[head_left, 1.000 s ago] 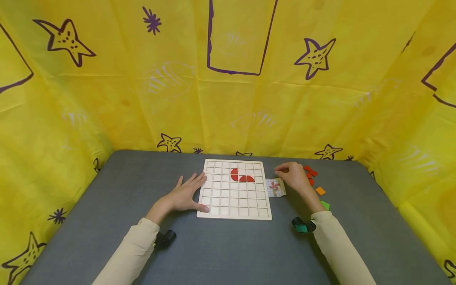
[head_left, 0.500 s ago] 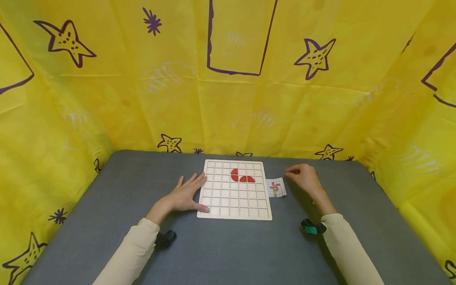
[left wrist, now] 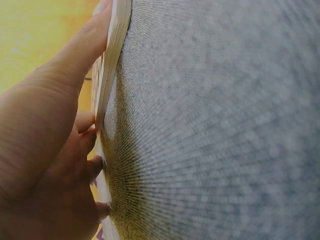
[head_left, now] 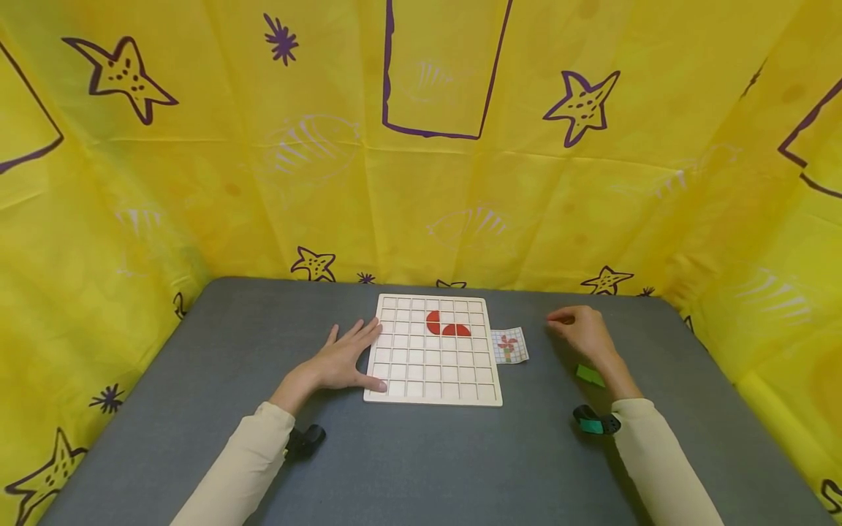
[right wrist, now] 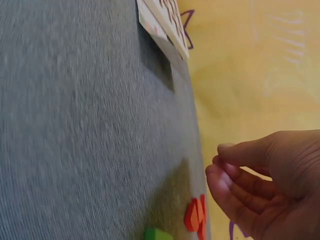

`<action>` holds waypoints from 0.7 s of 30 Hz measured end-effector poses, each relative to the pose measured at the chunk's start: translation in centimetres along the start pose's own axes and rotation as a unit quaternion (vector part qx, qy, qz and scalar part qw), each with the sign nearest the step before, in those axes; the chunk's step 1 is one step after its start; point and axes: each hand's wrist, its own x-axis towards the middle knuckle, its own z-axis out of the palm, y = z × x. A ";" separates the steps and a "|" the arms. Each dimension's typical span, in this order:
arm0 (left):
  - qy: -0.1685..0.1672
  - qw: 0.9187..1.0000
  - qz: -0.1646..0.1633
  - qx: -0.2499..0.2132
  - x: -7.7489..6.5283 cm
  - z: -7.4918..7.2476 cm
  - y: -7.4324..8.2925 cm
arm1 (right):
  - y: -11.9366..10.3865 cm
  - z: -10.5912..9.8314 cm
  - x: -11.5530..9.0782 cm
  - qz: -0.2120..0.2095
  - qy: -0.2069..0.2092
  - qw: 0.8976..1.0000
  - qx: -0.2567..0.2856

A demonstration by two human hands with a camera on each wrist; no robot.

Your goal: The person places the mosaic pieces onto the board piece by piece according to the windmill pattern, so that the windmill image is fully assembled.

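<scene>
My left hand lies with spread fingers along the left side of a pale wooden grid board. Its thumb rests on the near left corner, and in the left wrist view the thumb presses on the rim of the board. Red rounded tiles sit in cells of the board's upper half. To the right, my right hand hovers over the table with thumb and fingertips loosely drawn together. Nothing shows between them in the right wrist view. Below that hand are red tiles and a green tile.
A small pattern card with a red flower design lies against the board's right edge. Green tiles lie beside my right wrist. The grey table is backed by a yellow curtain on its far side and both flanks.
My right hand has moved right, away from the card, and now covers the red and orange tiles in the head view. The left hand and board have stayed put.
</scene>
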 end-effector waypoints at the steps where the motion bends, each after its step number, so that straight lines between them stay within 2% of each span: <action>1: 0.000 1.000 0.001 0.000 0.0 0.0 0.0 | 0.1 -0.1 0.0 0.003 -0.001 1.000 -0.001; 9: -0.001 1.000 0.004 -0.004 0.0 0.0 0.0 | 1.5 -1.2 -0.6 0.020 -0.002 0.999 -0.033; 13: 0.001 1.000 0.005 -0.002 0.0 0.0 -0.1 | 2.2 -1.6 -1.0 0.046 -0.025 0.998 -0.017; 16: 0.002 1.000 0.007 -0.001 0.0 0.0 -0.1 | 2.5 -1.7 -1.2 0.059 -0.042 0.997 -0.027; 21: 0.003 1.000 0.008 -0.001 -0.1 -0.1 -0.1 | 2.8 -1.6 -1.2 0.046 -0.047 0.996 -0.055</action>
